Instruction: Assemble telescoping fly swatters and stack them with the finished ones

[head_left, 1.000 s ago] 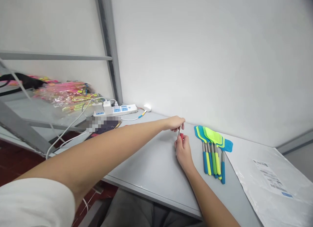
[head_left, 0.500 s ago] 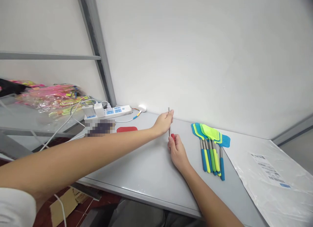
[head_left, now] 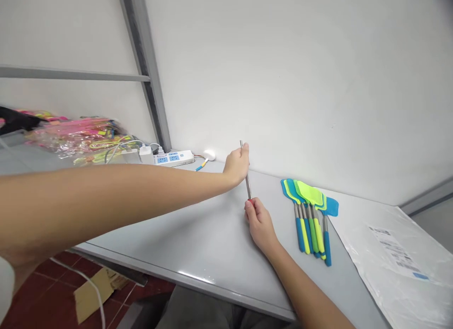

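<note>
Both my hands are on a fly swatter handle point(head_left: 248, 186), a slim metal rod with a red grip that stands nearly upright above the table. My left hand point(head_left: 237, 165) is closed round the upper part of the rod, whose tip pokes out above the fingers. Lower down, my right hand point(head_left: 261, 226) wraps the red grip, and most of it is hidden in the fingers. To the right of that hand lie several fly swatters point(head_left: 307, 193) in a row, with blue, green and yellow mesh heads and matching grips.
A white shipping bag point(head_left: 375, 215) with a printed label covers the table's right side. At the back left are a power strip point(head_left: 182, 157) with plugs and a round white device point(head_left: 209, 155). Plastic-wrapped colourful goods point(head_left: 81, 135) lie farther left. A metal post point(head_left: 148, 79) rises behind.
My left hand has moved up, and more of the metal rod shows between my hands. The left forearm has risen and now covers the red mesh piece on the table.
</note>
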Demonstrator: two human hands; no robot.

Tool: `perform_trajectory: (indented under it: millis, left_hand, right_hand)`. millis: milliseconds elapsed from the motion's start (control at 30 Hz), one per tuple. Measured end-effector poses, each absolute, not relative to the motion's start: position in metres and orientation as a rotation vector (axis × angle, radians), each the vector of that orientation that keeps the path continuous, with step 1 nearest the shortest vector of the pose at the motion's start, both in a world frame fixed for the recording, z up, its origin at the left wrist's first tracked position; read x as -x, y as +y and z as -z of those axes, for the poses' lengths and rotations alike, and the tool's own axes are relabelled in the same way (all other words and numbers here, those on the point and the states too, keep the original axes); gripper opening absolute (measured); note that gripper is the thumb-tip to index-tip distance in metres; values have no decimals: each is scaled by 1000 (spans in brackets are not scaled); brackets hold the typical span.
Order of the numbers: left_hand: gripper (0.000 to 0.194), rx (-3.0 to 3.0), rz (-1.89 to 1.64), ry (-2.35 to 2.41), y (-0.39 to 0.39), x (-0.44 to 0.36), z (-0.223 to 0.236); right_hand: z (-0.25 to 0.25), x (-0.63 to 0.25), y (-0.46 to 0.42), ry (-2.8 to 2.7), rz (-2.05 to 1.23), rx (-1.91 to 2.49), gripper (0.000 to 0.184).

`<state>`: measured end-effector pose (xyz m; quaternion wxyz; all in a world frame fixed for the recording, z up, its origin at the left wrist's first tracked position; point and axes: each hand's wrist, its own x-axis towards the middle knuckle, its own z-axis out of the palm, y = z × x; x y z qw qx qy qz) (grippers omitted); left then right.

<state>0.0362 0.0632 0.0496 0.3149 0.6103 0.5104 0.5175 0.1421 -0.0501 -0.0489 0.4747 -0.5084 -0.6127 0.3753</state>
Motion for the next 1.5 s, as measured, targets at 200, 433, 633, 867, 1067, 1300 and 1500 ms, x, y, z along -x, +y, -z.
perform_trajectory:
  millis: [200, 433, 633, 867, 1067, 1300, 1500]
  left_hand:
    - [49, -1571, -1373, 1429, 64, -39, -44]
    - [46, -1584, -1293, 1487, 61, -48, -48]
    - [48, -1567, -1213, 1523, 58, -61, -52]
    - [49, -1492, -1230, 1518, 61, -64, -53]
    - [48, -1382, -1416, 1395, 60, -52, -37]
    - [50, -1285, -1587, 1181, 52, -35, -26]
    - [49, -1046, -1700, 910, 48, -12, -26]
  right_hand:
    - [54, -142, -46, -1519, -847, 1281, 35]
    - [56, -146, -48, -1519, -807, 1311, 37]
    - [51, -148, -53, -1501, -789, 1357, 40]
    - [47, -149, -55, -1522, -741, 1406, 41]
    - [51, -145, -52, -1529, -791, 1356, 38]
    - [54, -146, -52, -1569, -863, 1337, 35]
    - [51, -145, -54, -1601, -886, 1350, 32]
